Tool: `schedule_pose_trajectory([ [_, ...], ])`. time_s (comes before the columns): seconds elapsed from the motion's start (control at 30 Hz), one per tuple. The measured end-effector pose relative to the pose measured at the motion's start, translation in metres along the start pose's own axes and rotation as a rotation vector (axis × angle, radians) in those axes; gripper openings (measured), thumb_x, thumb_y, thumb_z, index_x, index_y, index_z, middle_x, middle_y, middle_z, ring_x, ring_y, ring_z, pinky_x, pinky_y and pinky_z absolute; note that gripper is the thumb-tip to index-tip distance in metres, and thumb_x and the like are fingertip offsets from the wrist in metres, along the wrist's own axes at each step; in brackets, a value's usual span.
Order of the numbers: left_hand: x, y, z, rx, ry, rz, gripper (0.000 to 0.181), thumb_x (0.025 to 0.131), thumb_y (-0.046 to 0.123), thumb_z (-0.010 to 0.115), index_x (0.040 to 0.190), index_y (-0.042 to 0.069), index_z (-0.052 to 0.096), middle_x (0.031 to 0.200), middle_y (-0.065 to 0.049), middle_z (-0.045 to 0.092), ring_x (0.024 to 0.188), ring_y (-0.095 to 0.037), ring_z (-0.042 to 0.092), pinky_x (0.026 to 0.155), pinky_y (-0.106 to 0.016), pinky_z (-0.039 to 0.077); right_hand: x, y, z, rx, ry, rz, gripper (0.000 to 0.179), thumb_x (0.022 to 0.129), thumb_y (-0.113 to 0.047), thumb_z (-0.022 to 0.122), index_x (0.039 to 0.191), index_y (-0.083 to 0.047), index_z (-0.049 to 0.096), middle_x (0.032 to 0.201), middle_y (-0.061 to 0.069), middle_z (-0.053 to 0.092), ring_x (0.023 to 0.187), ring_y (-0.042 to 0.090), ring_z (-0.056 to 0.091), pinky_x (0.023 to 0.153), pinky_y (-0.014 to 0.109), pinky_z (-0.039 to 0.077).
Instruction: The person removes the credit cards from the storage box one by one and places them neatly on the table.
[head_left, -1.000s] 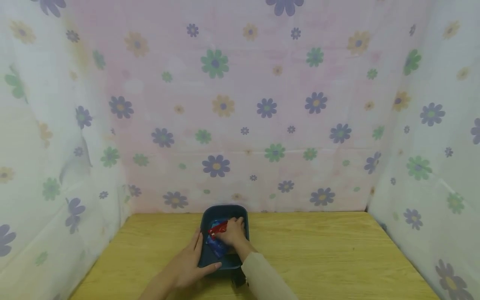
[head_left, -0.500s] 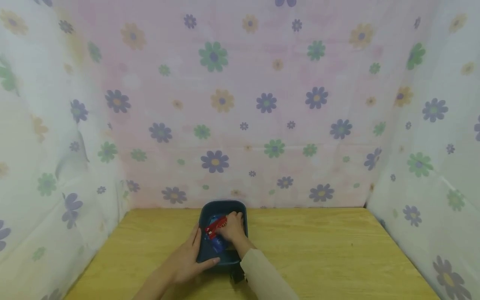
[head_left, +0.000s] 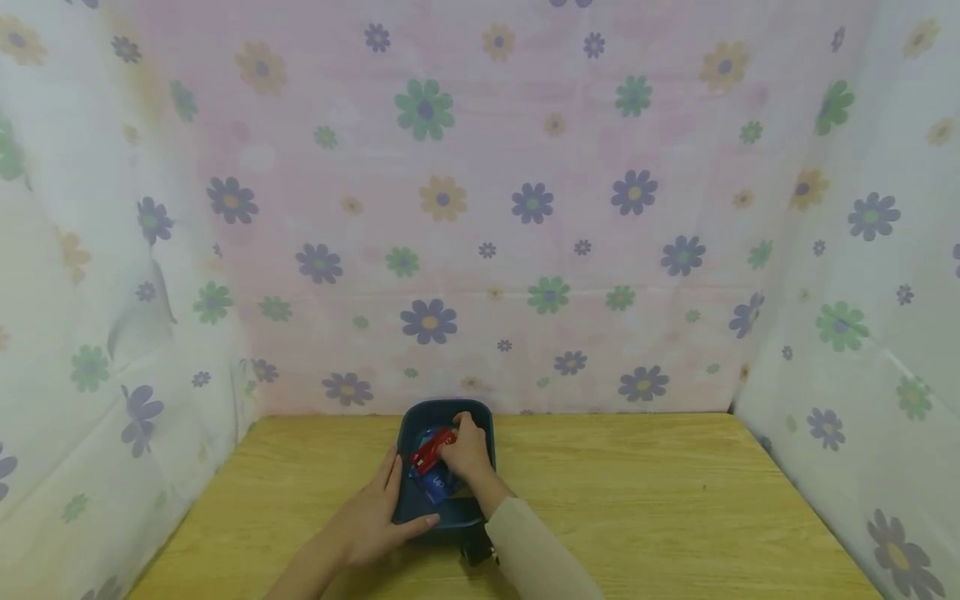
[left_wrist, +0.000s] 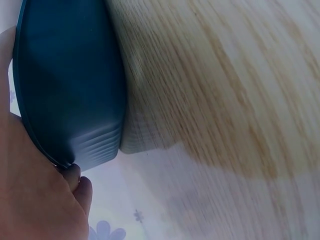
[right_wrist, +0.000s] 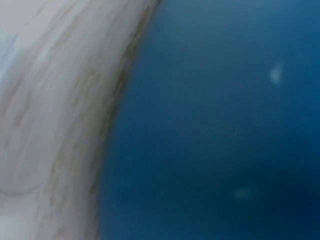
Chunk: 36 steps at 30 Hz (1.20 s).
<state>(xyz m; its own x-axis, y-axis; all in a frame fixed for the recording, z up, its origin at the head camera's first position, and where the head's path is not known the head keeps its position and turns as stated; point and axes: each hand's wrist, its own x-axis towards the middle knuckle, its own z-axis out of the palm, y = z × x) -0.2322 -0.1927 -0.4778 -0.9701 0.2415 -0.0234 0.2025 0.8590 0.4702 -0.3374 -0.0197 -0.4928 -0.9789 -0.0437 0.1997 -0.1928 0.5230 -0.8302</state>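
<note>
Presently, both my hands are at the dark blue-green bin, which sits on the bench close to the back edge, with the floral cloth behind it. Left fingers: grasping the bin at its near left corner, laid along the left side, thumb over the near rim. The left wrist view confirms contact at the rim. Reason, as I judge it: a hold across a corner checks both sliding and turning, leaving the interior open to my other hand.

Right fingers: inside the bin toward the right wall, up against the red packet. Whether they pinch it or merely touch it, I cannot tell; the thumb side is partly hidden, and the right wrist view gives only a blurred blue surface.

Packet positions: red lies slantwise over the upper part of the blue packet, both within the bin. My reading: the walls keep them together, and red on top is the easier one to reach.
</note>
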Motion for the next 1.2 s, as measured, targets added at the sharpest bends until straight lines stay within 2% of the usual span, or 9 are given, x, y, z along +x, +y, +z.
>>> schedule_pose_trajectory([
  [0.13,0.0005,-0.0013,0.0013,-0.005,-0.010,0.000,0.123,0.085,0.082,0.056,0.163,-0.002,0.009,0.171,-0.019,0.001,0.145,-0.048,0.036,0.109,-0.062,0.040,-0.0029,-0.0016,-0.0021,0.085,-0.033,0.022,0.052,0.078,-0.001,0.074,0.128,0.005,0.058,0.101,0.020,0.070,0.076,0.022,0.066,0.061,0.033,0.056],
  [0.3,0.0010,-0.0021,0.0022,-0.012,-0.011,-0.001,0.123,0.085,0.082,0.056,0.163,-0.001,0.009,0.171,-0.018,0.001,0.146,-0.048,0.035,0.110,-0.062,0.040,-0.0025,-0.0022,-0.0023,0.177,-0.091,0.059,0.054,0.083,0.002,0.068,0.135,0.010,0.057,0.087,0.016,0.072,0.057,0.020,0.070,0.049,0.028,0.055],
  [0.37,0.0015,-0.0020,0.0023,-0.011,-0.006,0.001,0.123,0.085,0.082,0.056,0.163,-0.001,0.009,0.171,-0.018,0.001,0.145,-0.048,0.036,0.110,-0.061,0.040,-0.0019,-0.0027,-0.0029,0.199,-0.108,0.066,0.054,0.084,0.002,0.067,0.136,0.010,0.056,0.084,0.015,0.072,0.055,0.020,0.070,0.049,0.027,0.055],
  [0.6,0.0016,-0.0027,0.0032,-0.004,0.003,0.011,0.123,0.086,0.081,0.056,0.163,-0.002,0.010,0.171,-0.018,0.001,0.145,-0.048,0.035,0.111,-0.061,0.039,-0.0036,-0.0029,-0.0032,0.288,-0.149,0.086,0.052,0.086,0.007,0.063,0.137,0.008,0.055,0.084,0.015,0.071,0.055,0.021,0.070,0.051,0.032,0.058],
  [0.8,0.0009,-0.0031,0.0052,0.001,0.006,0.016,0.122,0.086,0.081,0.056,0.162,-0.002,0.010,0.171,-0.018,0.001,0.144,-0.048,0.037,0.110,-0.061,0.040,-0.0047,-0.0022,-0.0023,0.348,-0.145,0.092,0.046,0.085,0.010,0.060,0.131,0.009,0.053,0.084,0.012,0.065,0.056,0.023,0.070,0.053,0.033,0.060],
  [1.03,0.0003,-0.0008,0.0023,-0.014,0.011,0.010,0.123,0.086,0.080,0.057,0.162,-0.003,0.009,0.171,-0.019,0.001,0.144,-0.049,0.037,0.110,-0.062,0.039,-0.0042,-0.0064,-0.0044,0.349,-0.095,0.082,0.042,0.083,0.011,0.062,0.124,0.008,0.055,0.085,0.013,0.062,0.062,0.028,0.073,0.055,0.035,0.060],
  [1.2,-0.0004,-0.0001,0.0019,-0.013,0.009,0.008,0.123,0.085,0.081,0.058,0.162,-0.003,0.010,0.171,-0.019,0.002,0.144,-0.049,0.037,0.109,-0.062,0.040,-0.0032,-0.0053,-0.0036,0.358,-0.092,0.095,0.043,0.082,0.012,0.062,0.124,0.008,0.056,0.088,0.014,0.061,0.063,0.026,0.073,0.057,0.034,0.061],
])
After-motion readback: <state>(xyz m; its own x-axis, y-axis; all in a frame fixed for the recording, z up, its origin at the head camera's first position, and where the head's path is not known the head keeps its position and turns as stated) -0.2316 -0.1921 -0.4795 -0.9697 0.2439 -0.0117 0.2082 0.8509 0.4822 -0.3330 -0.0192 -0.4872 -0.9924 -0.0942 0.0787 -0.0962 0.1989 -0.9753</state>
